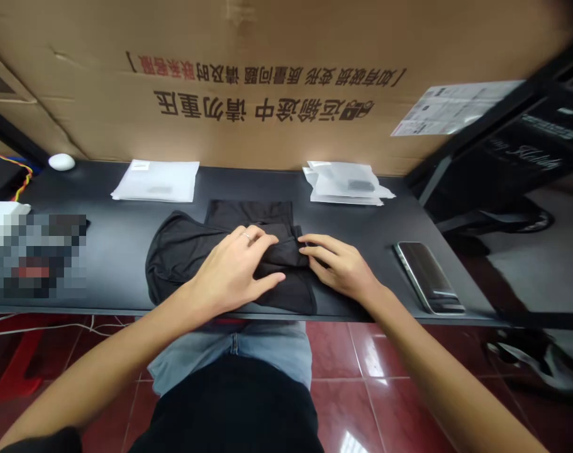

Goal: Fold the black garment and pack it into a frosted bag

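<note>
A black fabric garment (177, 261), partly folded over itself, lies on the dark table in front of me; its exact kind cannot be made out. My left hand (236, 267), with a ring on one finger, rests on top of the folded cloth. Its thumb is spread away from the fingers, and nothing is gripped in it. At the right edge of the fold, my right hand (336, 261) pinches the fabric between thumb and fingertips. Part of the cloth is hidden under my left hand and wrist.
Behind the garment lie a white plastic packet (158, 179) and a stack of similar packets (345, 182). A phone (428, 277) is at the right. A large cardboard box (267, 138) stands along the back. At the left are a white rounded object (61, 162) and a white power strip (3, 220).
</note>
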Demonstrator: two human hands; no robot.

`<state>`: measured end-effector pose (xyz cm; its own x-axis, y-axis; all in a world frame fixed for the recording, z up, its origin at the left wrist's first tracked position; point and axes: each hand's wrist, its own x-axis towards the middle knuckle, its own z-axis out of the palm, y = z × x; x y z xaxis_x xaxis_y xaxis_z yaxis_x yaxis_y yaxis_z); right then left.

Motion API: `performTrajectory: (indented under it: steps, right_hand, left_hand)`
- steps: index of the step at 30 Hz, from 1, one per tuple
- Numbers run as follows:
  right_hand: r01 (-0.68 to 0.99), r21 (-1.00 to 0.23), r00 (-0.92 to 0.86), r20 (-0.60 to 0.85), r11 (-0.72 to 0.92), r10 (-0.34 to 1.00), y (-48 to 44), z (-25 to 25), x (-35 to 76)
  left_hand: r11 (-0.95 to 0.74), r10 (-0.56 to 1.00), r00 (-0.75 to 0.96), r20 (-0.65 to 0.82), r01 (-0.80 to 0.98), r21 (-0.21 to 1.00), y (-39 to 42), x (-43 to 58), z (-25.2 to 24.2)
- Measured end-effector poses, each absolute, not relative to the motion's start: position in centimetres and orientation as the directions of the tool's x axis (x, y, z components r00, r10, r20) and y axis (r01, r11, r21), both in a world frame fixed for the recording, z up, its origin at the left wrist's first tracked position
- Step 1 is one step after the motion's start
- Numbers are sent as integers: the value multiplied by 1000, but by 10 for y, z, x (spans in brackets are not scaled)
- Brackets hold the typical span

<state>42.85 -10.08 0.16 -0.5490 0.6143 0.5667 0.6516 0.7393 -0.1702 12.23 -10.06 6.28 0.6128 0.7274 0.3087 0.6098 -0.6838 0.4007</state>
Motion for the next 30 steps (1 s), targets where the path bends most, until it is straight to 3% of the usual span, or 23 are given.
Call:
performTrajectory:
  steps: [4, 7, 12, 17, 23, 27, 30]
  right_hand:
    - [624, -267, -527, 549, 734, 648, -107, 2, 430]
    - [598, -310, -524, 547, 739, 653, -109, 5, 425]
    - [617, -328, -545, 477, 715, 689, -109, 7, 418]
    - [605, -329, -543, 495, 725, 679, -107, 5, 415]
    - [607, -335, -530, 504, 720, 682, -105, 3, 414]
    - [604, -337, -532, 505, 723, 680, -105, 2, 414]
    - [606, -335, -531, 505, 722, 680, -105, 2, 414]
  left_hand:
    - [-659, 750, 600, 277, 715, 233, -105, 152, 46]
    - [-677, 733, 631, 254, 711, 190, -100, 163, 42]
    - [-663, 748, 568, 343, 664, 347, -101, 143, 44]
    - [-490, 857, 299, 420, 726, 483, -111, 71, 48]
    - [-332, 915, 159, 370, 819, 469, -122, 15, 41]
    - [-391, 863, 183, 470, 832, 393, -116, 46, 41]
    - [-434, 855, 266, 445, 836, 334, -103, 75, 40]
